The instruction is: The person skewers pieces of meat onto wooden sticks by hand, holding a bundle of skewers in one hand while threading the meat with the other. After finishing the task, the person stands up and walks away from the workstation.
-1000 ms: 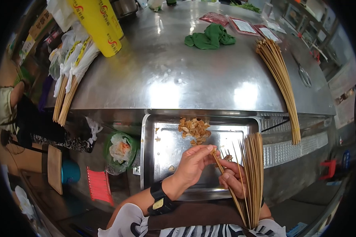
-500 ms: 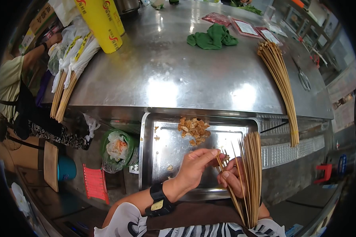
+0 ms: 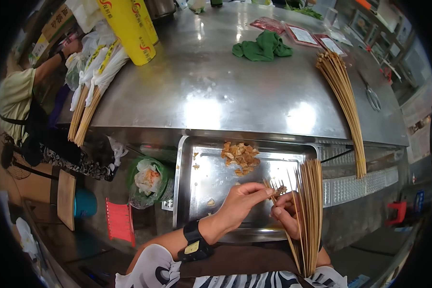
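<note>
Steel counter (image 3: pixel 216 91) carries a tray (image 3: pixel 211 177) at its near edge; over it, left hand (image 3: pixel 240 204) pinches a meat piece (image 3: pixel 279 190) on a skewer (image 3: pixel 273 199), right hand (image 3: pixel 288 218) gripping the skewer bundle (image 3: pixel 308 216)

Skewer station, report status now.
Left hand pinching a small food piece at the skewer tips. Right hand gripping the skewer bundle upright over the steel tray. Food pile at tray's far edge. Nothing blocking.
</note>
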Demonstrator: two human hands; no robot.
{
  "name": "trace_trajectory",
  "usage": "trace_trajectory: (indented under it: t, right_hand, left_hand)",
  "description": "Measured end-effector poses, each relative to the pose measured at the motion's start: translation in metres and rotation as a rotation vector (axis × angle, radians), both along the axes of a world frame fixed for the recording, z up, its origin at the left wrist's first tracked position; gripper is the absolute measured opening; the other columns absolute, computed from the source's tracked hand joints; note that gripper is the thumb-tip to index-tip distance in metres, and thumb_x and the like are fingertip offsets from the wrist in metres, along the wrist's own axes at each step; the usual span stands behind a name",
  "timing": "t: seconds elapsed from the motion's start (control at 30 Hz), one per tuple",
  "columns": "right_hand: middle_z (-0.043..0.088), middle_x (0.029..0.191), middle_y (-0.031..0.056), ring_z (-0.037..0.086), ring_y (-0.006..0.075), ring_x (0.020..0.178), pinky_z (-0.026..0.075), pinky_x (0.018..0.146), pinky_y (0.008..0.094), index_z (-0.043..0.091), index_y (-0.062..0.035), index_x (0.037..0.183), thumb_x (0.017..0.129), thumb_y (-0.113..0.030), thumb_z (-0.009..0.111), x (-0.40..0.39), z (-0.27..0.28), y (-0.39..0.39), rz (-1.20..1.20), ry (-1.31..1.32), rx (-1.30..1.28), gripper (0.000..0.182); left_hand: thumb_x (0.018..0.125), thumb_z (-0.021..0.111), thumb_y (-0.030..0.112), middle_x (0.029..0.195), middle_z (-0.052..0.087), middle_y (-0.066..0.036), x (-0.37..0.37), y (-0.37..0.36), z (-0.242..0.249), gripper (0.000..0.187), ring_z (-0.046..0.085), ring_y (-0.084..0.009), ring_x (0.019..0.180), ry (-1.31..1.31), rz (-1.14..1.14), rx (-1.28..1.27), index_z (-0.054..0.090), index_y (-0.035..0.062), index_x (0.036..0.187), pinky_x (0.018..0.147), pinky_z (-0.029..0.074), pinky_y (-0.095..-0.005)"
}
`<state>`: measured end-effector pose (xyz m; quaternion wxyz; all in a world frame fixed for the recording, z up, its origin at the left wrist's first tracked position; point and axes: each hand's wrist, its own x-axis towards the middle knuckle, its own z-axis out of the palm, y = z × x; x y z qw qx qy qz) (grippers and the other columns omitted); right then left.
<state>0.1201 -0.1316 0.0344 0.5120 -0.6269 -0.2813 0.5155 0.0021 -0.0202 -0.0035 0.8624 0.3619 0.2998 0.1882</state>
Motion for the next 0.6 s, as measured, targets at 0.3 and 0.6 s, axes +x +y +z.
trace_trajectory:
  t: [0.3, 0.6]
  right_hand:
    - [0.061, 0.095, 0.0117, 0.054, 0.0257, 0.098, 0.045, 0.084, 0.0365, 0.063, -0.0007, 0.084, 0.079, -0.008, 0.057, 0.018, 0.001, -0.004, 0.333, -0.486, 0.516, 0.011]
    - [0.064, 0.078, 0.0066, 0.059, 0.0193, 0.073, 0.046, 0.069, 0.0310, 0.064, -0.0028, 0.082, 0.087, -0.013, 0.051, 0.015, -0.011, -0.004, 0.517, -0.409, 0.311, 0.018]
  left_hand:
    - [0.081, 0.060, 0.005, 0.097, 0.056, -0.002, 0.005, 0.008, -0.022, 0.006, 0.049, -0.0088, 0.077, 0.061, -0.104, 0.118, 0.063, 0.0024, 0.086, 0.067, 0.038, -0.0208]
    - [0.085, 0.055, 0.002, 0.099, 0.058, -0.007, 0.015, 0.018, 0.042, 0.027, 0.055, -0.0118, 0.087, -0.009, -0.053, 0.431, 0.050, 0.0020, 0.112, 0.075, 0.045, -0.0248]
